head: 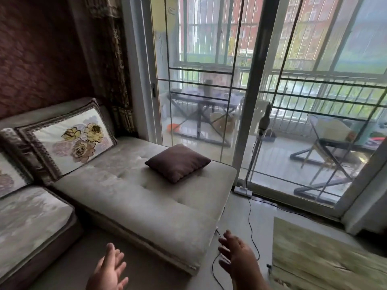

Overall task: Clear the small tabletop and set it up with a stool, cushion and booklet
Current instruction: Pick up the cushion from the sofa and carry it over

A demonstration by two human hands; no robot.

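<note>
Two hands out in front of me, both empty: left hand [109,268] low at the bottom edge, fingers spread and loose; right hand [236,254] a little higher, palm turned inward, fingers splayed too. Neither touches anything. I read that as a reach being set up, hands wide apart because the target is broad and soft.

That target looks to be the cushion [177,162], a plain dark purple one, lying flat near the far end of the sofa chaise [146,206], close to the glass sliding door [209,101]. It sits alone on the seat, well apart from both hands, so I've got ground to cover before any grasp.

Down at the right edge, a pale wood-grain bench top [314,258] shows; the part I can see is bare, so the clearing step may be done, though most of it is out of frame. No stool or booklet in sight.

One thing to mind: a thin black cable [250,216] trails across the floor between chaise and bench, right under my right hand. The floral pillow [69,141] propped against the backrest I'd leave alone.
</note>
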